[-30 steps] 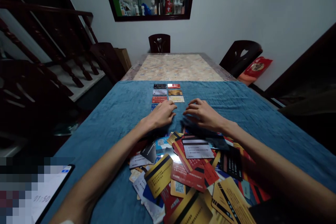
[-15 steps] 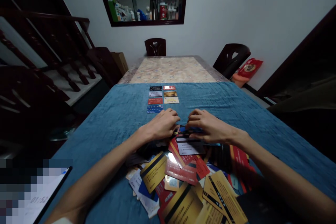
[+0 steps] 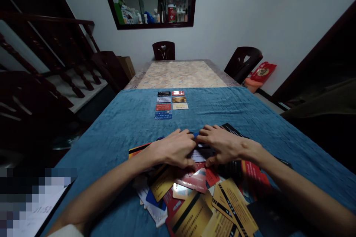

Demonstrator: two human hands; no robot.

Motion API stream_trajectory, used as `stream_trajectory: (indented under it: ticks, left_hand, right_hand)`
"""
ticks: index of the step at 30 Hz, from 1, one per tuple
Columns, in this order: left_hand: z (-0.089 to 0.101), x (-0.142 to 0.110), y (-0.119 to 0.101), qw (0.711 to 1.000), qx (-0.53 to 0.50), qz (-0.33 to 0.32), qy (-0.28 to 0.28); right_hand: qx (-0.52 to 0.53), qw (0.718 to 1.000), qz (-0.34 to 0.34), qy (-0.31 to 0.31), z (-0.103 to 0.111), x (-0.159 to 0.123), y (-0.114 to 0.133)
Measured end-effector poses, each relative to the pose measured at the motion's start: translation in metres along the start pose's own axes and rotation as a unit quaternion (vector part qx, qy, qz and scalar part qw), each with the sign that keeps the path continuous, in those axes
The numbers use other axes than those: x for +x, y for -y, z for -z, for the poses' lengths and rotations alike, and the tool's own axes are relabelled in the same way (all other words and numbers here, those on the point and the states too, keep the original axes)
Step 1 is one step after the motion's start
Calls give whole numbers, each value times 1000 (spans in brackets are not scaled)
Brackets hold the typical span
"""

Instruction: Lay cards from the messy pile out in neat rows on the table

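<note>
A loose heap of plastic cards (image 3: 194, 200), gold, red, blue and black, lies on the blue cloth (image 3: 116, 129) near me. My left hand (image 3: 174, 150) and my right hand (image 3: 222, 145) rest side by side on the far end of the heap, fingers curled and fingertips almost touching over a blue card (image 3: 195, 134). A white card (image 3: 198, 155) shows between the two thumbs. Farther away, two short columns of cards (image 3: 169, 103) lie neatly in rows on the cloth.
A tablet (image 3: 36, 211) with a lit screen lies at the near left corner. Beyond the cloth the patterned tabletop (image 3: 180, 74) runs to the wall. Dark chairs (image 3: 163, 50) stand at the far end and both sides; a stair railing (image 3: 55, 52) is left.
Both hands have drawn back from the cloth near the rows onto the far end of the heap and closed in together. A black card now shows beyond my right hand.
</note>
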State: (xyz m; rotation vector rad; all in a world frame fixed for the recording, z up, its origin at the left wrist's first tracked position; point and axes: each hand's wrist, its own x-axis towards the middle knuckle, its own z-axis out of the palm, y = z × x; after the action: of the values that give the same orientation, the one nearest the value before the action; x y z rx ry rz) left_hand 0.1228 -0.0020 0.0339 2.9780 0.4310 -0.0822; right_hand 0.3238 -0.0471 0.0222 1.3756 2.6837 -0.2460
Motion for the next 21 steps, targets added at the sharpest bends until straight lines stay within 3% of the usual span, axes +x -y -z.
stream_trajectory:
  ticks: [4,10,21]
  left_hand:
    - [-5,3,-1,998,19,10,53]
    - [-7,5,-1,998,18,26,48]
    - [11,2,5,998,-11,24,58]
  right_hand:
    - [-11,1000,-6,3,-1,2,1]
    - [-1,1000,2,7,2,4,2]
    - [68,995,58,-42,1,1,-9]
